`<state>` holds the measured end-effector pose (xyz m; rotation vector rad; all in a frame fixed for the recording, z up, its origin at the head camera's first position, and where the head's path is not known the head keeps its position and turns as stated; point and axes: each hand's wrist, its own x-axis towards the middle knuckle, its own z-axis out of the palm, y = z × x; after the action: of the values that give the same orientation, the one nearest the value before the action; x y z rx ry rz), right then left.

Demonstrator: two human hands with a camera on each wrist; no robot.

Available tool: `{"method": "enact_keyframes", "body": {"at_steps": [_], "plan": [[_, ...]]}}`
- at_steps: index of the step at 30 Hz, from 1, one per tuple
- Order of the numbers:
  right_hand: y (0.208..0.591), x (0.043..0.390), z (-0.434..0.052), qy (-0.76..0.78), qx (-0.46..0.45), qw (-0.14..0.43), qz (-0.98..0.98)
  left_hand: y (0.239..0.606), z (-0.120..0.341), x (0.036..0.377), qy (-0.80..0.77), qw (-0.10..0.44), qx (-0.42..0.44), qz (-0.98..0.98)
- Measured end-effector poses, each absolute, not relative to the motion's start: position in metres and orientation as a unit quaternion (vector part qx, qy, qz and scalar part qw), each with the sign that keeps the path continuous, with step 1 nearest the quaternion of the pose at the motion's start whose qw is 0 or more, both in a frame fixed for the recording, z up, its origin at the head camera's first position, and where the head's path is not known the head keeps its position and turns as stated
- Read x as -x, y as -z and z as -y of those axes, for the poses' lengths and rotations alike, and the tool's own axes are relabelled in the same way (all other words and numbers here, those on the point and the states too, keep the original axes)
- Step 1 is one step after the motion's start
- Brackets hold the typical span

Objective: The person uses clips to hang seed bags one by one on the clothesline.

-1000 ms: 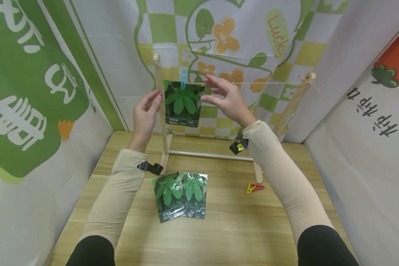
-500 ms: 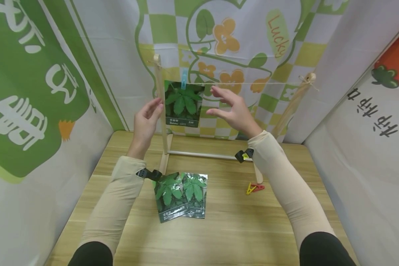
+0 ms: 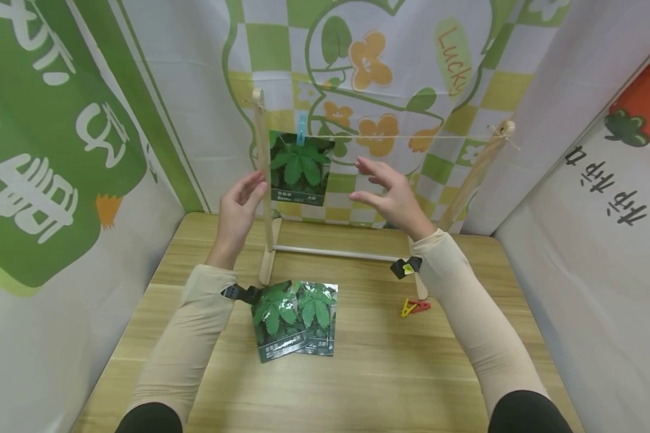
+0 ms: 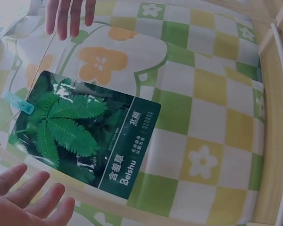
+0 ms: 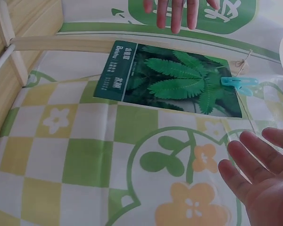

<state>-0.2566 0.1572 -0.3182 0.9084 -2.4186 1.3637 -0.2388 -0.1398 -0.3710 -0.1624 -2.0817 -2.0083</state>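
A dark green seed packet [image 3: 300, 169] with a leaf picture hangs from a string [image 3: 401, 137], held by a light blue clip [image 3: 301, 129]. The same clip [image 5: 239, 84] shows at the packet's top edge in the right wrist view. My left hand [image 3: 239, 207] is beside the left wooden post [image 3: 262, 162], fingers relaxed, holding nothing. To the right of the packet, my right hand [image 3: 392, 192] hovers with fingers and thumb spread apart. In the left wrist view the hanging packet [image 4: 85, 134] lies between both hands.
Two more seed packets [image 3: 278, 322] overlap on the wooden table [image 3: 379, 373]. A yellow clip [image 3: 408, 308] and a red clip [image 3: 421, 306] lie near the rack's right foot. A white rod [image 3: 341, 252] joins the posts low down. A patterned cloth [image 3: 271, 48] hangs behind.
My right hand has drawn away from the hanging packet, moving right and down. The left hand has slid slightly down beside the post. The packet stays hanging from the string.
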Motion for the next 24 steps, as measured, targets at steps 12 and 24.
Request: {"method": "enact_keyframes", "body": {"at_steps": [12,24], "plan": [[0.341,0.249,-0.178,-0.474,-0.275,0.087,0.832,0.387,0.144,0.229,0.687,0.093,0.037,0.72],[0.363,0.24,-0.195,-0.497,-0.228,0.064,0.835,0.409,0.146,0.222,0.677,0.076,0.019,0.732]]}}
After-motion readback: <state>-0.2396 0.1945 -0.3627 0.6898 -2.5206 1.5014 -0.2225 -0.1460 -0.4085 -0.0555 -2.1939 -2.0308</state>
